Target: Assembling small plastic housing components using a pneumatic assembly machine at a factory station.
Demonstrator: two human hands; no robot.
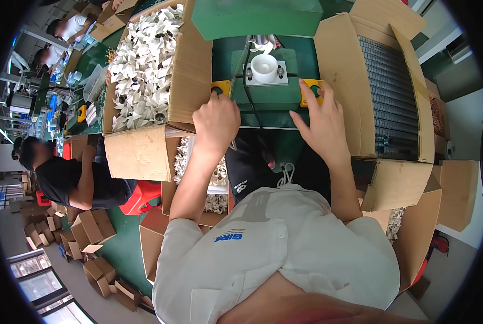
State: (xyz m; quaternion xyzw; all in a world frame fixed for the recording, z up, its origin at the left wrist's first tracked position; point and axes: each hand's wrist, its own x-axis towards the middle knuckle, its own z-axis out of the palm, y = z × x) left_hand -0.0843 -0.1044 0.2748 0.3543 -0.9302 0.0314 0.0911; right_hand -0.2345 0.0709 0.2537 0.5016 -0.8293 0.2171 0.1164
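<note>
My left hand (217,121) is at a yellow switch box (223,86) at the left of a green press (255,19). Its fingers are curled in, with fingertips against the box's dark button and no object visible in the grip. Over a second yellow switch box (309,96) lies my right hand (323,123), fingers spread and thumb apart, the fingertips touching the box. Between the two hands, a white round cup-shaped holder (264,69) is bolted to a metal plate. Just above it, a white bladed part (263,47) shows under the press's metal head.
A carton (193,81) heaped with white bladed parts (147,70) stands at left. At right, another carton (344,81) holds rows of grey rods (395,97). Black cables (248,92) run down beside the holder. A co-worker in black (63,178) sits at left by a red stool (140,198).
</note>
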